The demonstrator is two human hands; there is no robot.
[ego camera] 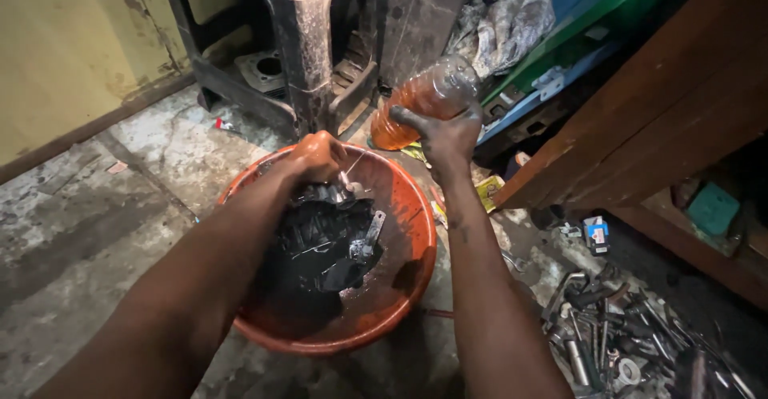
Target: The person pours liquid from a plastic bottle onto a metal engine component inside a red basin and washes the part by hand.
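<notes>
The forearms frame an orange basin of dark liquid and metal parts. Left hand closes around a part there; right hand grips a tilted plastic bottle of amber fluid, seemingly rinsing; steady pouring matters.

- Under our left hand, the black metal part is half sunk in dark liquid; we cannot tell its shape.
- Our right hand covers the bottle neck, so its cap is hidden.
- Right of this grip, the tool pile is cut off by the edge.
</notes>
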